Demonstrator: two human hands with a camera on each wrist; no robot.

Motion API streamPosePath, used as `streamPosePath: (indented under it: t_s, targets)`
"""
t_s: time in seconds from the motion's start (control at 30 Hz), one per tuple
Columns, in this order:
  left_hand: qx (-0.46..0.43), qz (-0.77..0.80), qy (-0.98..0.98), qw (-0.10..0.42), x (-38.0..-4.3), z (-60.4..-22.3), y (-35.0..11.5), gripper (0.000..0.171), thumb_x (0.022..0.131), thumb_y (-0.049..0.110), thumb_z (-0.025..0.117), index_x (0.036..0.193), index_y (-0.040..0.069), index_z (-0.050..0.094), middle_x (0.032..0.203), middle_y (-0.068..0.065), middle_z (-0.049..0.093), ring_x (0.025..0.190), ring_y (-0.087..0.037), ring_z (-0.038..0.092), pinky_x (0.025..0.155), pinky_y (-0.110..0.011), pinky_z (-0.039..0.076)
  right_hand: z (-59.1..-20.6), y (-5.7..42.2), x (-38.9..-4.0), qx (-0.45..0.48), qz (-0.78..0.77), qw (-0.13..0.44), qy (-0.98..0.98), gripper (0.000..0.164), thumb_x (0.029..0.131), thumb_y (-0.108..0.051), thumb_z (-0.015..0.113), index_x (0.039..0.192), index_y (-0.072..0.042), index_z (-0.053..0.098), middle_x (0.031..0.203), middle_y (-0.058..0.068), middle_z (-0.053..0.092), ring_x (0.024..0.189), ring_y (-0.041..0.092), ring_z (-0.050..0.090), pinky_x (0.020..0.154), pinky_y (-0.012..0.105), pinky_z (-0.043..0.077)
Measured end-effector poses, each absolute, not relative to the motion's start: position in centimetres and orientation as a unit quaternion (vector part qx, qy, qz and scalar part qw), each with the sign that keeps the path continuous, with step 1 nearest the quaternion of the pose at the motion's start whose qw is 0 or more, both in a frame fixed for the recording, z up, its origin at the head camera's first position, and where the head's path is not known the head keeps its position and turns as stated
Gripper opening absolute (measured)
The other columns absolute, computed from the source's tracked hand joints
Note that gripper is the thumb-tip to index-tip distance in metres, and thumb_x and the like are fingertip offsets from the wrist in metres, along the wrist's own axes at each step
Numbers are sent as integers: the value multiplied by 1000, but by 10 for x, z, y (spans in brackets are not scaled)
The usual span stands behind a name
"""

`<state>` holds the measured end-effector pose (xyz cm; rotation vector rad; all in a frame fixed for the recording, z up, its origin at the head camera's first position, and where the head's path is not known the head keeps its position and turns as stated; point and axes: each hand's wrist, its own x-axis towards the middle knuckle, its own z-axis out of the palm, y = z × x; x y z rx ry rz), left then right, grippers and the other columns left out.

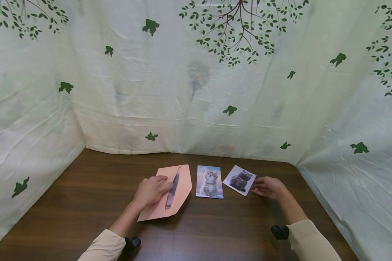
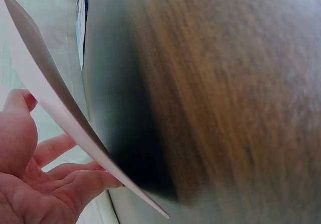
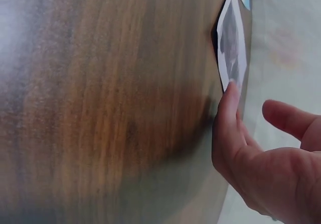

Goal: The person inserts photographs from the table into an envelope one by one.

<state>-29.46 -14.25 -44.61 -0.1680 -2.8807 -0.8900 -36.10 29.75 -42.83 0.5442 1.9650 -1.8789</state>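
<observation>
My left hand (image 1: 153, 190) holds a peach-pink envelope (image 1: 183, 185), its fingers over the front face. The envelope is tilted and raised off the table, casting a shadow; the left wrist view shows the envelope (image 2: 65, 103) nearly edge-on, hiding some fingertips. Through its long slit shows a strip of a greyish-purple picture (image 1: 172, 192). To the right lies a card with a striped kitten (image 1: 210, 183). Beside it, a grey cat card (image 1: 239, 180) lies at an angle. My right hand (image 1: 269, 187) is at that card's right corner, fingers extended; I cannot tell whether they touch it.
The brown wooden table (image 1: 95, 188) reaches back to a pale curtain (image 1: 183, 90) printed with green leaves and branches, which hangs on three sides. A dark wrist device (image 1: 279, 232) sits at my right sleeve, another dark device (image 1: 132, 243) at my left.
</observation>
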Motion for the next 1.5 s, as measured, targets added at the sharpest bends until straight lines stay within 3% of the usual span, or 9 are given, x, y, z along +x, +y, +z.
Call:
streamPosePath:
  t_s: [0.23, 0.5, 0.87, 1.2, 1.5]
  targets:
    - [-55, -295, -952, 60, -295, -447, -143, 46, 97, 36, 58, 128, 5, 70, 128, -20, 69, 118, -44, 64, 97, -56, 48, -428, 299, -370, 191, -656, 163, 712, 54, 105, -13, 45, 149, 14, 32, 110, 20, 58, 84, 21, 67, 90, 35, 58]
    - [-58, -292, -953, 58, -295, -447, -141, 46, 97, 36, 58, 129, 5, 70, 129, -19, 69, 119, -45, 63, 97, -56, 48, -430, 303, -380, 199, -639, 146, 729, 54, 106, -16, 44, 151, 11, 34, 120, 24, 54, 85, 20, 66, 91, 34, 58]
    - [-57, -291, -953, 67, -295, -446, -141, 44, 96, 36, 61, 127, 6, 71, 125, -19, 71, 114, -46, 65, 92, -55, 50, -433, 301, -387, 202, -629, 138, 738, 46, 105, -16, 47, 142, 11, 43, 108, 17, 60, 81, 17, 64, 86, 32, 59]
    - [-45, -297, -952, 60, -293, -446, -142, 46, 96, 37, 61, 129, 5, 70, 128, -21, 69, 118, -45, 64, 95, -55, 50, -433, 302, -384, 166, -652, 153, 724, 36, 103, -11, 47, 131, 11, 50, 92, 8, 65, 78, 15, 64, 84, 32, 59]
    - [-43, -298, -952, 57, -295, -447, -142, 47, 97, 37, 61, 130, 5, 69, 130, -20, 68, 119, -45, 63, 97, -56, 49, -430, 301, -386, 189, -668, 177, 697, 31, 102, -10, 49, 128, 7, 49, 99, 13, 67, 85, 21, 63, 90, 41, 58]
